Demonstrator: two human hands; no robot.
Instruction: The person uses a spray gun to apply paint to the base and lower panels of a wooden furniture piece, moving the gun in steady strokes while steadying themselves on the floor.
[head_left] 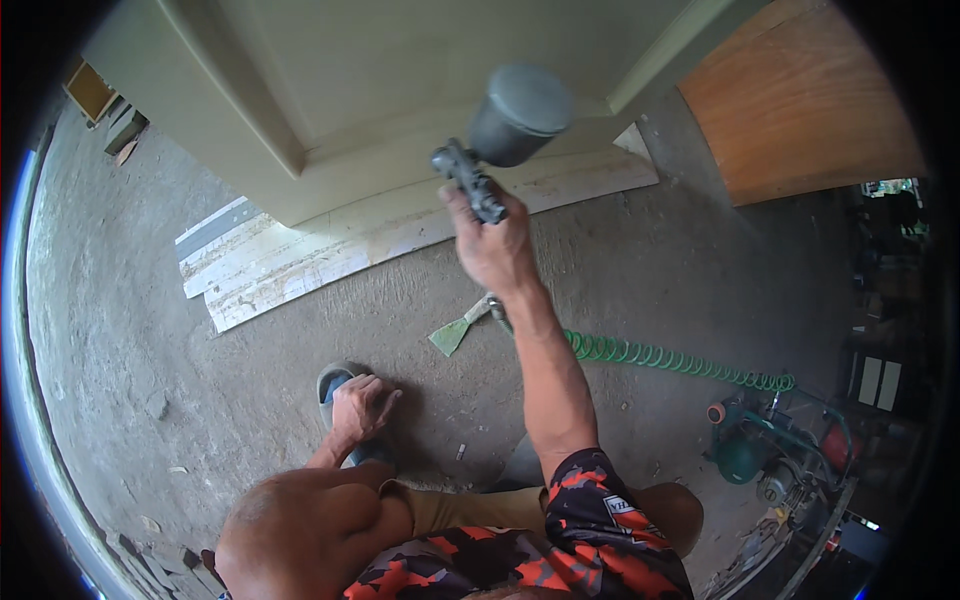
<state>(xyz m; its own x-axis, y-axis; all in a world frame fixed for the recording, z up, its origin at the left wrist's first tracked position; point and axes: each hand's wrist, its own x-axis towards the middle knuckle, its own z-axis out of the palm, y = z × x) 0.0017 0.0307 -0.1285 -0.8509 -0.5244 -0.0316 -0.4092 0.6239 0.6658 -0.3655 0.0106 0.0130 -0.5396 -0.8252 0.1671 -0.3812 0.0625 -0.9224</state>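
My right hand (pixel 497 245) is wrapped around the grip of a paint spray gun (pixel 466 178), raised in front of a large cream-coloured panel (pixel 400 90). A grey lidded cup (pixel 522 115) sits on top of the gun. From below my right wrist, a coiled green air hose (pixel 660 355) runs off to the right. My left hand (pixel 362 408) hangs in front of my left leg above a shoe (pixel 330 380), fingers loosely bent and apart, with nothing in them. On the floor between my hands lies a scraper (pixel 452 335) with a green blade.
The panel's lower edge stands over long, paint-stained white boards (pixel 300 280) on the concrete floor (pixel 270 370). A brown wooden sheet (pixel 800 110) is at the far right. To the right, a compressor (pixel 740 455) with a green tank stands at the hose's end. Small blocks (pixel 125 130) lie far left.
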